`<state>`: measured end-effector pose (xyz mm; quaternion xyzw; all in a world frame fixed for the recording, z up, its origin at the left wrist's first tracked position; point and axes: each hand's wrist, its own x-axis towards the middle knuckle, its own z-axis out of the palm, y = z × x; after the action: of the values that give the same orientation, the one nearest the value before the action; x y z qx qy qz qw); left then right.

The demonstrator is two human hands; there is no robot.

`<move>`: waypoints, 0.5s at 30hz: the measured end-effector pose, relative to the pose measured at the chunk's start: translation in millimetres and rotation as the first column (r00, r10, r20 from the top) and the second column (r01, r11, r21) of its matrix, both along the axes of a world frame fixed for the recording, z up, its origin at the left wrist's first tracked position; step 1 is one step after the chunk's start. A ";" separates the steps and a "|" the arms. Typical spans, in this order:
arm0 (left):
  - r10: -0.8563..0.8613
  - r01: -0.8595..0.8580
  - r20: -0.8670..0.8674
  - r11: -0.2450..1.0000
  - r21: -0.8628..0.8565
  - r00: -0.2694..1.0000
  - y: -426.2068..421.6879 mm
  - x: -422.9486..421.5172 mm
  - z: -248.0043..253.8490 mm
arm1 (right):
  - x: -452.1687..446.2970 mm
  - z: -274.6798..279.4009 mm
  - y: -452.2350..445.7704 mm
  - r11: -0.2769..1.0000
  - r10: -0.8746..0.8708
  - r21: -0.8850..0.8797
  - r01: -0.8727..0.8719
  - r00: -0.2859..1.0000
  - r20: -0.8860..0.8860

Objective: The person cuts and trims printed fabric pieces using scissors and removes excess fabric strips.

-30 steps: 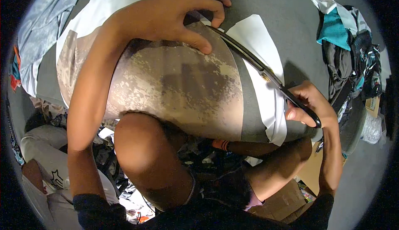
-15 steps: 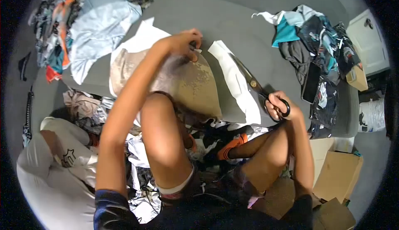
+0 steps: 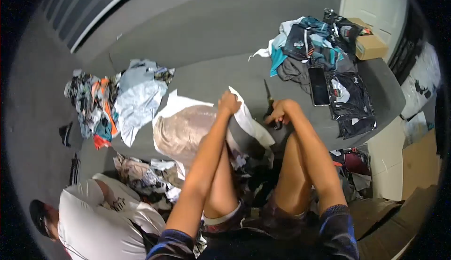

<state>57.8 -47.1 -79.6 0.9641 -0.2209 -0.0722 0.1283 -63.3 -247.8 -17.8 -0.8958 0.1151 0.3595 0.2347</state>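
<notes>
You wear a black top (image 3: 253,248) whose short sleeves (image 3: 337,224) carry blue streaks, the right one finely dotted near its edge. Your dark, reddish shorts (image 3: 225,224) show a pale hem; your left hand (image 3: 229,104) and right hand (image 3: 282,112) are bare.

Counted on and around one sofa (image 3: 211,79)
There were two hands, one left hand (image 3: 229,104) and one right hand (image 3: 282,112); one pair of scissors (image 3: 270,101); one patterned cloth (image 3: 183,128); one white strip (image 3: 247,119); one phone (image 3: 320,86); two heaps of clothes, a left heap (image 3: 141,95) and a right heap (image 3: 298,43); one door (image 3: 376,6); one other person (image 3: 98,217).
</notes>
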 end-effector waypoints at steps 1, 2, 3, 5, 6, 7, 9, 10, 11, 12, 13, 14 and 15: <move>-0.010 0.031 0.083 0.968 -0.250 0.996 -7.3 6.4 -22.6 | 0.8 -5.8 -6.6 0.996 -0.004 0.084 0.004 1.000 -0.003; -0.008 0.083 0.156 0.872 -0.482 0.988 -16.6 13.7 -40.7 | 0.0 -18.8 -13.1 0.982 -0.101 0.171 0.084 0.990 0.094; -0.038 0.114 0.167 0.871 -0.477 0.985 -26.1 11.5 -35.6 | -13.0 -22.9 -12.7 0.990 -0.138 0.080 0.114 0.894 0.427; -0.210 -0.303 -0.346 0.211 -0.929 0.915 -38.6 -5.9 -5.0 | -29.9 -45.4 -2.9 0.991 -0.122 0.078 0.113 0.456 0.882; -0.218 -0.312 -0.356 0.214 -0.926 0.909 -42.9 -25.9 31.0 | -29.6 -62.6 3.2 0.990 -0.137 0.136 0.018 0.184 0.973; -0.386 -0.413 -0.391 0.030 -0.910 0.835 -46.2 -54.9 71.6 | -34.0 -48.9 19.9 0.961 -0.227 0.252 -0.117 0.189 0.955; -0.459 -0.394 -0.303 -0.114 -0.912 0.835 -47.2 -67.6 105.6 | -44.3 -44.6 52.6 0.782 -0.416 0.584 -0.219 0.516 0.749; -0.448 -0.378 -0.276 -0.157 -0.912 0.851 -41.6 -70.3 125.8 | -44.6 -37.6 59.7 0.518 -0.444 0.831 -0.203 0.767 0.464; -0.449 -0.312 -0.186 -0.224 -0.923 0.874 -29.8 -59.7 140.5 | -50.0 -32.3 62.3 0.505 -0.326 0.840 -0.196 0.859 0.396; -0.501 -0.250 -0.070 -0.302 -0.920 0.862 -10.3 -45.3 154.1 | -56.3 -26.6 61.7 0.506 -0.310 0.837 -0.207 0.863 0.400; -0.415 -0.144 0.001 -0.318 -0.937 0.910 10.2 -40.3 178.0 | -65.5 -22.1 58.5 0.459 -0.270 0.877 -0.145 0.917 0.294; -0.373 -0.031 0.103 -0.336 -0.941 0.922 33.8 -29.6 195.3 | -77.1 -18.1 53.3 0.414 -0.227 0.907 -0.074 0.957 0.182; -0.321 -0.021 0.101 -0.355 -0.935 0.942 58.7 -20.0 209.7 | -92.0 -13.6 43.1 0.236 -0.366 0.967 -0.093 0.914 0.177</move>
<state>37.8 11.5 130.1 0.3967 -0.2981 0.0203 0.8679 -155.3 -204.7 -31.4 -0.5973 -0.0962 0.1559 0.7808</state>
